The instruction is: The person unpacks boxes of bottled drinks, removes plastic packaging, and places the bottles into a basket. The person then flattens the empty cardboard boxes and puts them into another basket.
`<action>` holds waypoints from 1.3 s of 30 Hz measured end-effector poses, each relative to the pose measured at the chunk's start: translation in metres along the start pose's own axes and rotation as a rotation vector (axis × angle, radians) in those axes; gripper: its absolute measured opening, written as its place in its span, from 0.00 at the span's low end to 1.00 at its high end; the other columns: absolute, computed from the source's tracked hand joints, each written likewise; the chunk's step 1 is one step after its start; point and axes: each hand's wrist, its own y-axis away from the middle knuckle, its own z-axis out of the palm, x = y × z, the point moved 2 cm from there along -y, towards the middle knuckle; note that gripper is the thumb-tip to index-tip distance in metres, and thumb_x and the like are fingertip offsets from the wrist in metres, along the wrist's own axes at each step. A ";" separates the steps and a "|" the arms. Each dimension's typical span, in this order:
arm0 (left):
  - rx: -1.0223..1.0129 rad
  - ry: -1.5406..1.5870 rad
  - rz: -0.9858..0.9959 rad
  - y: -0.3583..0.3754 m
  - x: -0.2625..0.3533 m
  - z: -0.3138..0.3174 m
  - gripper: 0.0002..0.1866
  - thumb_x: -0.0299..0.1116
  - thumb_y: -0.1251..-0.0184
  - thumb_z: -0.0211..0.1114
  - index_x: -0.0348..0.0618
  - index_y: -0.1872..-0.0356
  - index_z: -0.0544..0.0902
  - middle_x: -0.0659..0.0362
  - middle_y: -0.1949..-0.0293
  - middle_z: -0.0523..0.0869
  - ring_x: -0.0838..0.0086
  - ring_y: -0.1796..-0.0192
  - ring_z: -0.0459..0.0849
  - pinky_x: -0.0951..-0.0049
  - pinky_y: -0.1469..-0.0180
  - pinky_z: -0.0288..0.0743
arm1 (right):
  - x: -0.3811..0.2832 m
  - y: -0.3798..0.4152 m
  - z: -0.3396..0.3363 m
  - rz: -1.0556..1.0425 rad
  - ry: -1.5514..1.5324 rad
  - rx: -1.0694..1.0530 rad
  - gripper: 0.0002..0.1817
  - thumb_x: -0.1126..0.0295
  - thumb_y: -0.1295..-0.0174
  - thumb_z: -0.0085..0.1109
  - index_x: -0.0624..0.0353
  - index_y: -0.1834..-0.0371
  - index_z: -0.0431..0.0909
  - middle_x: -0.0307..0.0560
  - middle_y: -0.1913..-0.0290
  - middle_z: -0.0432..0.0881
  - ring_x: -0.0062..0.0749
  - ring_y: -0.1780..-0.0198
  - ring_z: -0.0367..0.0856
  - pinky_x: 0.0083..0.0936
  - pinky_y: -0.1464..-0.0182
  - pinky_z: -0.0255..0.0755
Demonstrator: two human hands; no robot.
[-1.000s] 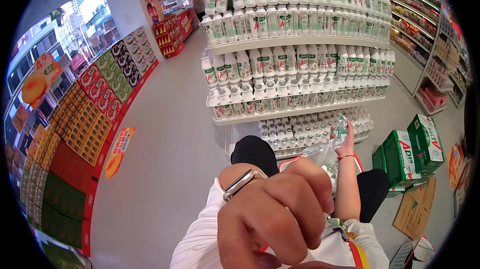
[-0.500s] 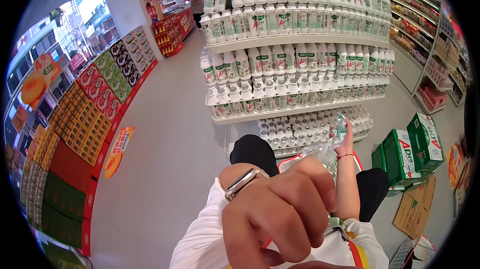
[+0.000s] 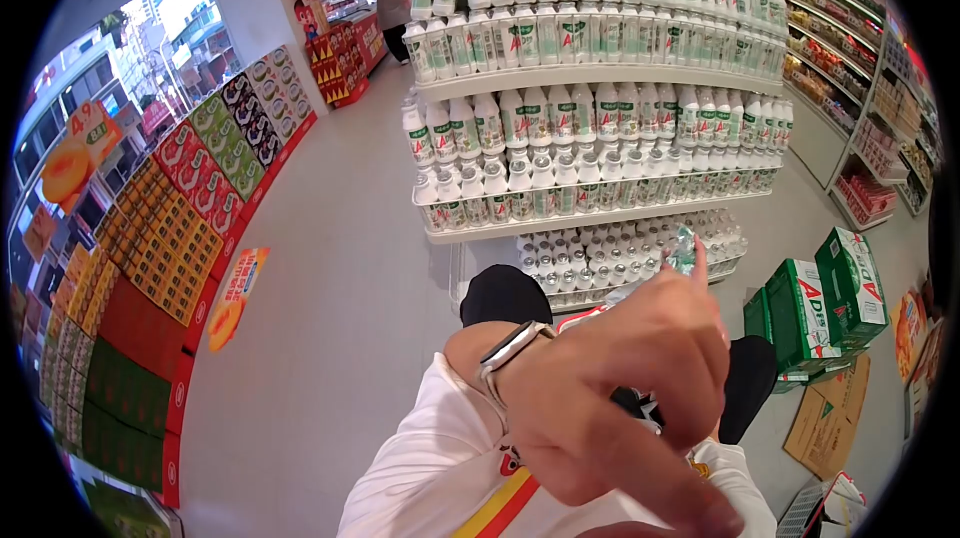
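My left hand (image 3: 620, 388), with a watch (image 3: 515, 343) on its wrist, is raised close to the camera over my lap. Its fingers are bent and apart from the thumb, and I see nothing held in it. Beyond it, my right hand (image 3: 702, 263) is mostly covered by the left. Crumpled clear plastic wrap (image 3: 682, 250) sticks out at its fingers, in front of the lowest shelf of white bottles (image 3: 600, 263). A red-rimmed basket (image 3: 578, 318) between my knees is largely hidden behind my left hand.
A rack (image 3: 600, 223) with several tiers of white-and-green bottles stands ahead. Green cartons (image 3: 800, 308) and flattened cardboard (image 3: 828, 418) lie on the right. Stacked drink packs (image 3: 165, 248) line the left side. A person (image 3: 387, 3) stands far back by a red counter.
My left hand has moved right and its thumb has spread from the fingers. It now covers most of my right hand and the basket. The distant person has come further into view.
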 end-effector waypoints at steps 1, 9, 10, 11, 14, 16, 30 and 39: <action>-0.020 -0.077 -0.050 0.001 -0.010 -0.003 0.10 0.29 0.37 0.59 0.55 0.57 0.82 0.64 0.66 0.76 0.74 0.62 0.76 0.66 0.54 0.66 | 0.000 0.003 0.001 -0.006 0.030 0.032 0.17 0.52 0.36 0.56 0.52 0.56 0.77 0.41 0.65 0.80 0.30 0.69 0.80 0.22 0.76 0.72; 0.304 0.008 -0.897 0.116 -0.229 -0.036 0.08 0.31 0.32 0.59 0.40 0.56 0.78 0.64 0.62 0.80 0.82 0.60 0.76 0.78 0.53 0.71 | -0.089 0.009 0.013 -0.282 0.760 0.173 0.31 0.48 0.42 0.63 0.62 0.45 0.73 0.49 0.51 0.79 0.30 0.49 0.77 0.24 0.48 0.71; 0.367 0.012 -0.955 0.157 -0.269 -0.042 0.08 0.31 0.32 0.59 0.38 0.58 0.78 0.64 0.68 0.79 0.82 0.66 0.76 0.79 0.60 0.72 | -0.103 0.010 0.010 -0.435 1.041 0.230 0.31 0.47 0.44 0.65 0.63 0.49 0.74 0.49 0.53 0.79 0.31 0.51 0.77 0.25 0.47 0.69; 0.390 0.049 -1.184 0.208 -0.303 -0.048 0.10 0.34 0.30 0.56 0.37 0.58 0.79 0.63 0.69 0.79 0.81 0.67 0.76 0.79 0.61 0.72 | -0.115 0.019 0.011 -0.444 1.183 0.279 0.27 0.49 0.42 0.64 0.61 0.52 0.75 0.44 0.55 0.79 0.26 0.51 0.75 0.22 0.47 0.68; 0.171 -0.061 -1.622 0.363 -0.361 -0.039 0.15 0.40 0.34 0.58 0.36 0.64 0.81 0.62 0.73 0.80 0.79 0.71 0.77 0.78 0.65 0.72 | -0.133 0.029 -0.015 -0.480 1.589 0.299 0.25 0.50 0.40 0.63 0.61 0.53 0.73 0.44 0.52 0.78 0.25 0.46 0.72 0.22 0.43 0.64; -0.158 -0.120 -1.954 0.467 -0.370 -0.018 0.15 0.41 0.35 0.57 0.39 0.61 0.82 0.60 0.71 0.82 0.75 0.71 0.80 0.74 0.69 0.74 | -0.130 0.033 -0.037 -0.532 1.863 0.188 0.30 0.49 0.42 0.63 0.62 0.46 0.72 0.53 0.48 0.77 0.41 0.41 0.72 0.29 0.37 0.62; -1.139 -0.504 -1.390 0.582 -0.328 0.131 0.16 0.38 0.35 0.50 0.45 0.60 0.85 0.50 0.53 0.82 0.57 0.46 0.78 0.57 0.46 0.71 | -0.147 0.060 -0.054 0.308 1.828 -0.146 0.30 0.58 0.42 0.64 0.60 0.38 0.70 0.56 0.52 0.81 0.40 0.51 0.80 0.32 0.48 0.73; -0.846 -0.772 -1.734 0.543 -0.265 0.121 0.26 0.44 0.47 0.67 0.48 0.46 0.76 0.50 0.40 0.70 0.55 0.35 0.64 0.52 0.32 0.50 | -0.130 0.073 -0.050 0.117 1.909 -0.406 0.30 0.59 0.42 0.63 0.64 0.39 0.69 0.62 0.51 0.79 0.50 0.51 0.80 0.33 0.49 0.74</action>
